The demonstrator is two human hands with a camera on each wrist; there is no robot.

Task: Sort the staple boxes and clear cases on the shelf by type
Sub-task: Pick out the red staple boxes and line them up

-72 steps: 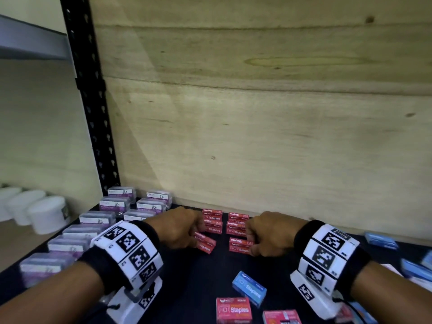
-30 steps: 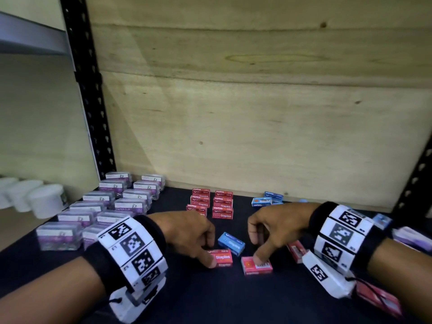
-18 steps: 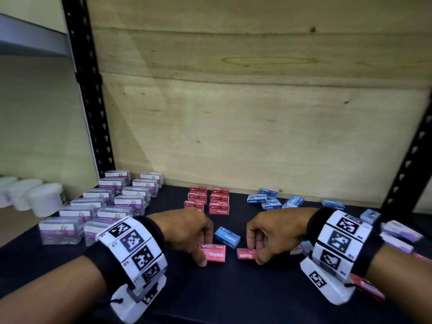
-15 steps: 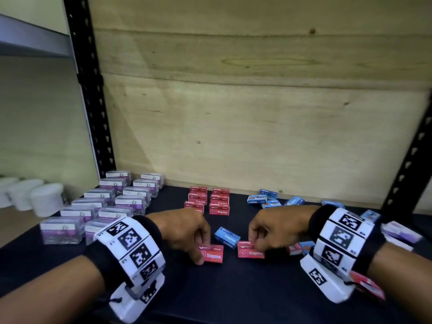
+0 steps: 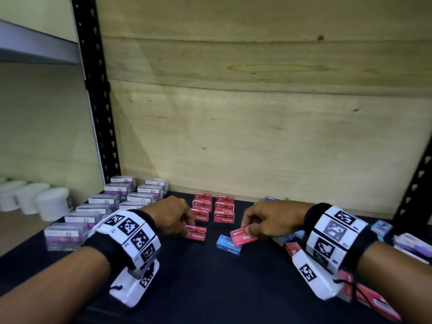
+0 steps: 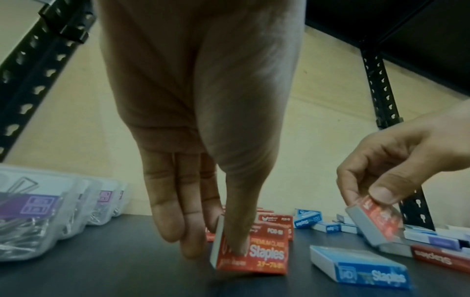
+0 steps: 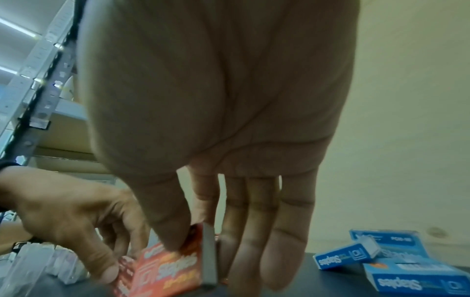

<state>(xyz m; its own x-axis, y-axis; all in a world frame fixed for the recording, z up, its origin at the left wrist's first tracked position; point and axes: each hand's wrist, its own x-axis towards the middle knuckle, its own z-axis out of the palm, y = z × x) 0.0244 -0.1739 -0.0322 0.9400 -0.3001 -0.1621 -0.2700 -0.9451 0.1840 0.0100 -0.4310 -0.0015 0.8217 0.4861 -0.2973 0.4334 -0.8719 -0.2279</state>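
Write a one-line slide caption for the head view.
Both hands, left and right, each pinch a red staple box near sorted red rows.

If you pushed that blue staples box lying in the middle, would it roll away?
Probably not: the blue staples box lies flat on its broad face, so it would likely slide on the dark shelf. Its straight edges suggest stiff card. Likely light, since the right hand lifts a similar red box with fingertips.

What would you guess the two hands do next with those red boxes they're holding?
Probably carry both to the red staple stacks at the back. The left hand pinches one red staple box on edge on the shelf; the right hand holds another red box lifted above a blue staple box.
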